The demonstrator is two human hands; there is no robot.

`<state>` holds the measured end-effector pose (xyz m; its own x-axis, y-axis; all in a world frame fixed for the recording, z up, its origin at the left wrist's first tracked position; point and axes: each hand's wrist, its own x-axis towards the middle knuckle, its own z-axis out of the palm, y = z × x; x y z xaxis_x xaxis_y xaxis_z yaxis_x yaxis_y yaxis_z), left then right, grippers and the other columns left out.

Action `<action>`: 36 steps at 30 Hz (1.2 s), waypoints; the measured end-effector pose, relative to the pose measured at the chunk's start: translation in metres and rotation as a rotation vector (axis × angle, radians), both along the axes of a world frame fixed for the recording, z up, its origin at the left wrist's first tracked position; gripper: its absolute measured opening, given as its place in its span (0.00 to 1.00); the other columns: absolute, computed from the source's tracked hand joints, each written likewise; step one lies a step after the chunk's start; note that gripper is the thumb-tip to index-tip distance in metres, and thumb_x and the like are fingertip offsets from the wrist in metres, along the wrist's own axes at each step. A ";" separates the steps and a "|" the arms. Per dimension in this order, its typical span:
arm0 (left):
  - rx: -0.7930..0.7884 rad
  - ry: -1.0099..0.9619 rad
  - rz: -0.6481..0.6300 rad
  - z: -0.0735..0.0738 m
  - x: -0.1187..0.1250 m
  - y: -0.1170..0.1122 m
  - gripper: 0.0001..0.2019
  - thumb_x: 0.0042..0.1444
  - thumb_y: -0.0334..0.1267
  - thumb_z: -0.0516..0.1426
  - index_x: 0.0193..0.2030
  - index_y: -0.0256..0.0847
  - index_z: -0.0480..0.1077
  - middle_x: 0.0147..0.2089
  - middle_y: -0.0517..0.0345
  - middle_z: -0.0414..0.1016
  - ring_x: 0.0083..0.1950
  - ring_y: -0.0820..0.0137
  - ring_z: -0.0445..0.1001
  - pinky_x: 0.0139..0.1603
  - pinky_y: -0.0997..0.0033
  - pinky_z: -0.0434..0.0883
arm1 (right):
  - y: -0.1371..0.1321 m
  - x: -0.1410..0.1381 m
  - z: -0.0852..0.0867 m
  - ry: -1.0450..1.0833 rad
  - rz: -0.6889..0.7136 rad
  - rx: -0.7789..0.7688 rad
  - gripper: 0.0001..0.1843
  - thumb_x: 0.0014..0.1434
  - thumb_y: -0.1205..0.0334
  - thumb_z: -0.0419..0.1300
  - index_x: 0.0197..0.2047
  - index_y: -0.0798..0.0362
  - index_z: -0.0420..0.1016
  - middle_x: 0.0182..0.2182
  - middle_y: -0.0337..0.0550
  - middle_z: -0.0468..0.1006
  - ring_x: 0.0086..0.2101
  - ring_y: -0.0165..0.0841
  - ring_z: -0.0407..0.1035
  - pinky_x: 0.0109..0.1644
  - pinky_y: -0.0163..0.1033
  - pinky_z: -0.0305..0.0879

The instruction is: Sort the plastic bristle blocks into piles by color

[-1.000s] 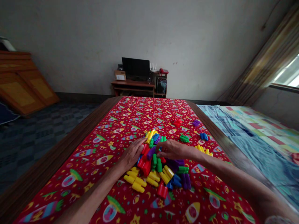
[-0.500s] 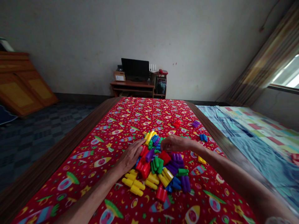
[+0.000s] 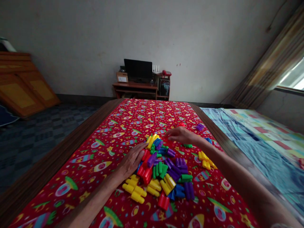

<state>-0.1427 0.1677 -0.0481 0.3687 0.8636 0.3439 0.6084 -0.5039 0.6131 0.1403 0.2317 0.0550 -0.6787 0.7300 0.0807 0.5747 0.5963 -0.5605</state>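
Note:
A heap of plastic building blocks in yellow, red, green, blue and purple lies on the red patterned cloth [image 3: 99, 190]. My left hand [image 3: 134, 158] rests flat along the heap's left side. Its fingers are stretched out, touching the red blocks [image 3: 145, 172] and reaching a yellow block [image 3: 152, 141]. Just beyond the heap, on the right, is my right hand [image 3: 181, 135], low over the cloth with bent fingers. A red block [image 3: 167, 138] shows at its fingertips, mostly hidden. Purple blocks [image 3: 174, 169] and yellow blocks [image 3: 168, 184] lie at the near side.
Stray blocks lie to the right: purple [image 3: 199, 127], green [image 3: 188, 146], yellow [image 3: 206, 160] and a blue one [image 3: 208, 140] partly behind my forearm. Dark wooden edges [image 3: 95, 123] flank the cloth. A desk with a monitor [image 3: 138, 70] stands by the wall, a bed [image 3: 256, 136] at right.
My right hand has moved away from the heap, farther out and slightly right. The red block that lay in the heap's middle is gone from there. My left hand stays nearly still.

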 end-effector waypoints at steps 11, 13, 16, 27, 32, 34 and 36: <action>-0.021 0.016 -0.011 0.009 0.001 -0.004 0.26 0.67 0.49 0.39 0.62 0.39 0.65 0.64 0.49 0.68 0.65 0.60 0.64 0.68 0.55 0.60 | 0.072 0.022 -0.018 -0.353 -0.680 0.310 0.14 0.60 0.65 0.54 0.44 0.56 0.79 0.39 0.55 0.80 0.39 0.38 0.73 0.37 0.35 0.63; -0.025 0.016 -0.010 0.009 0.001 -0.004 0.26 0.67 0.49 0.39 0.62 0.39 0.65 0.63 0.49 0.68 0.65 0.60 0.64 0.68 0.55 0.60 | 0.069 0.026 -0.020 -0.358 -0.698 0.319 0.14 0.61 0.65 0.53 0.43 0.55 0.79 0.39 0.55 0.79 0.39 0.39 0.72 0.37 0.35 0.63; -0.027 0.014 -0.007 0.009 0.002 -0.004 0.26 0.67 0.50 0.39 0.62 0.40 0.65 0.64 0.50 0.68 0.65 0.61 0.65 0.68 0.56 0.60 | 0.064 0.029 -0.016 -0.341 -0.702 0.349 0.16 0.61 0.67 0.51 0.45 0.57 0.78 0.39 0.54 0.79 0.38 0.37 0.72 0.37 0.35 0.61; -0.018 -0.004 -0.002 0.006 0.001 -0.002 0.27 0.67 0.49 0.40 0.62 0.37 0.65 0.64 0.47 0.67 0.66 0.60 0.64 0.68 0.54 0.59 | -0.010 -0.038 -0.027 -0.088 0.239 0.199 0.17 0.59 0.64 0.60 0.52 0.55 0.73 0.42 0.49 0.79 0.39 0.32 0.72 0.39 0.33 0.63; -0.021 -0.005 -0.023 0.006 0.002 -0.001 0.27 0.67 0.50 0.40 0.62 0.38 0.65 0.64 0.48 0.67 0.66 0.61 0.63 0.68 0.55 0.58 | -0.017 -0.040 -0.035 -0.115 0.067 0.263 0.18 0.58 0.60 0.63 0.51 0.55 0.71 0.35 0.46 0.78 0.33 0.32 0.70 0.34 0.33 0.59; -0.021 -0.001 -0.023 0.005 0.001 0.000 0.27 0.67 0.50 0.40 0.62 0.37 0.65 0.64 0.48 0.67 0.66 0.61 0.63 0.68 0.55 0.59 | -0.016 -0.035 -0.034 -0.091 0.035 0.216 0.16 0.58 0.59 0.62 0.48 0.54 0.71 0.33 0.44 0.77 0.31 0.30 0.69 0.32 0.32 0.57; -0.011 0.001 -0.020 0.003 0.000 0.000 0.27 0.67 0.50 0.40 0.62 0.37 0.65 0.64 0.48 0.67 0.66 0.61 0.63 0.68 0.55 0.59 | -0.015 -0.031 -0.033 -0.093 -0.003 0.164 0.14 0.58 0.58 0.63 0.46 0.55 0.71 0.31 0.41 0.76 0.29 0.28 0.67 0.30 0.31 0.55</action>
<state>-0.1422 0.1682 -0.0452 0.3862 0.8600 0.3336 0.5993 -0.5089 0.6179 0.1092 0.2164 0.0224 -0.6868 0.7141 0.1354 0.6214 0.6736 -0.4002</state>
